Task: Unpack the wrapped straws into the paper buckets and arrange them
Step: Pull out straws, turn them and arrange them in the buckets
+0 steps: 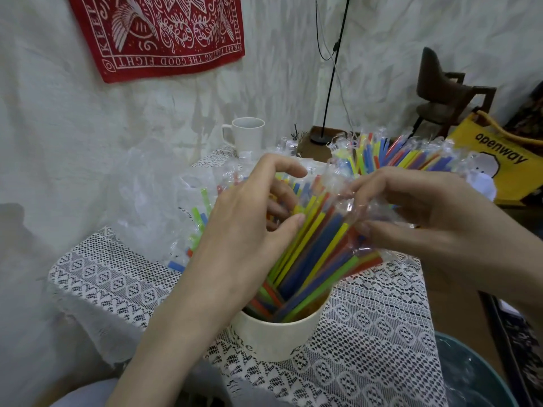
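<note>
Unwrapping step: right hand (423, 212) pinches wrapper (379, 210), left hand (252, 218) grips straws (311, 248) (in bucket (279, 336)); next, peel wrapper off.

White mug (248, 136) stood at desk's (382, 333) far edge w/ lace cloth; red banner (158, 33) hung behind, yellow bag (496, 160) at right.

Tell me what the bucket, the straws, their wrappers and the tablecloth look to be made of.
Bucket: probably paper or card, matte cream wall with printed letters.
Straws: likely plastic, smooth, in bright solid colours.
Wrappers: thin clear plastic film, crinkled and glinting.
Tablecloth: white lace, an openwork pattern showing the dark surface beneath.
</note>
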